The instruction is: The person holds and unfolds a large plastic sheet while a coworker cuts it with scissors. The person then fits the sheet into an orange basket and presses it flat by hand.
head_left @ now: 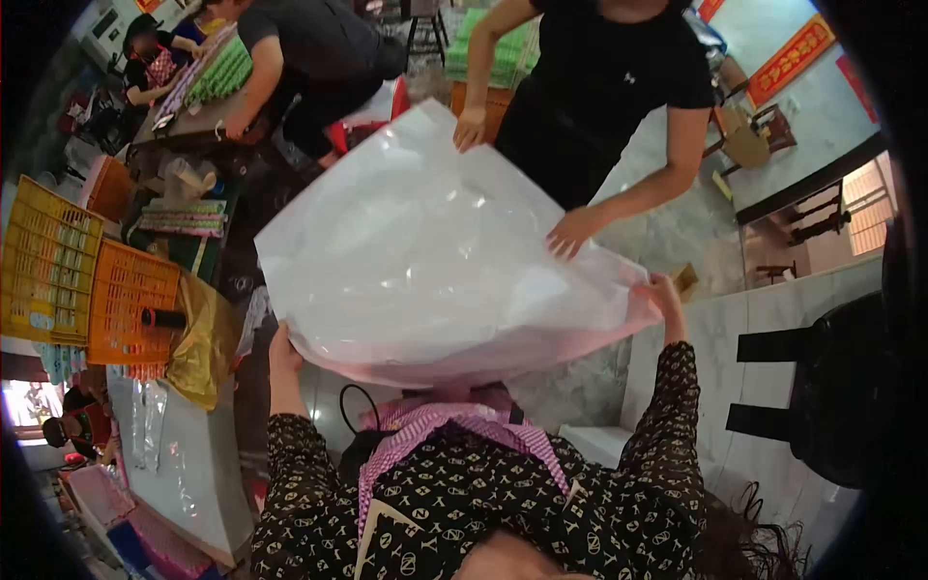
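A large, glossy white plastic sheet (416, 242), see-through and pinkish along its near edge, is stretched out in front of me at waist height. Whether it is one layer or a big bag, I cannot tell. My left hand (283, 350) is closed on its near left corner, the fingers partly hidden behind the plastic. At the near right corner, my right hand (664, 298) grips the edge. Across from me a co-worker in a black shirt (619, 77) has one hand (471, 127) on the far edge and the other hand (575, 232) on the right side.
To the left stand a yellow crate (48, 261), an orange crate (130, 300) and a white table (184, 464). Other people work at a table (203, 121) with green packs at the back left. Green stacks (483, 48) stand behind the sheet; a black chair (841, 377) is at right.
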A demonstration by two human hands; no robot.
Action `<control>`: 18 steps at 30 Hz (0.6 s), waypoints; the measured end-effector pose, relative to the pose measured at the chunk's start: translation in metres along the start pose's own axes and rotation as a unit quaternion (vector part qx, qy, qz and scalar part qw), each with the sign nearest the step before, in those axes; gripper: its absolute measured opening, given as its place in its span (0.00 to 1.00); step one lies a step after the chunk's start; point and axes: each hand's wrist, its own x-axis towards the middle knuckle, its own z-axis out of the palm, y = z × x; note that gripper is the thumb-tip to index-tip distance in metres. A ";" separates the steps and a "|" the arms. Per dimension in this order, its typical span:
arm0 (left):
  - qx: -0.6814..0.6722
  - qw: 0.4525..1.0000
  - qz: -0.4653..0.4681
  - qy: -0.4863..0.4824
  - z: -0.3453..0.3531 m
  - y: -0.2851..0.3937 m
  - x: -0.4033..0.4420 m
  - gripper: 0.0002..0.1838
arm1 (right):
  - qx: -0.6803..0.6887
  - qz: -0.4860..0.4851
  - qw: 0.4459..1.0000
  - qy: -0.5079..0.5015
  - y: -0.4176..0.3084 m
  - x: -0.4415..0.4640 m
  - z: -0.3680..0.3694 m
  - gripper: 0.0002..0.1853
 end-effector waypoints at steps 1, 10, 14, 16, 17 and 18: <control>-0.044 0.996 -0.013 -0.075 0.007 -0.006 -0.007 0.23 | -0.021 0.004 1.000 0.013 -0.011 -0.010 -0.005 0.18; 0.014 0.967 -0.171 -0.186 0.008 -0.099 -0.054 0.23 | -0.071 0.047 0.990 0.114 -0.023 -0.035 -0.021 0.14; 0.068 0.934 -0.144 -0.320 -0.023 -0.151 -0.029 0.21 | -0.009 0.027 0.990 0.141 -0.002 -0.038 -0.036 0.14; 0.077 0.937 -0.209 -0.271 -0.006 -0.163 -0.025 0.17 | -0.059 0.048 0.990 0.119 0.012 -0.037 -0.051 0.13; 0.091 0.940 -0.240 -0.226 0.016 -0.160 -0.033 0.15 | -0.092 0.061 0.987 0.115 0.015 -0.033 -0.056 0.13; 0.099 0.939 -0.266 -0.197 0.035 -0.155 -0.040 0.13 | -0.103 0.065 0.987 0.100 0.017 -0.033 -0.061 0.13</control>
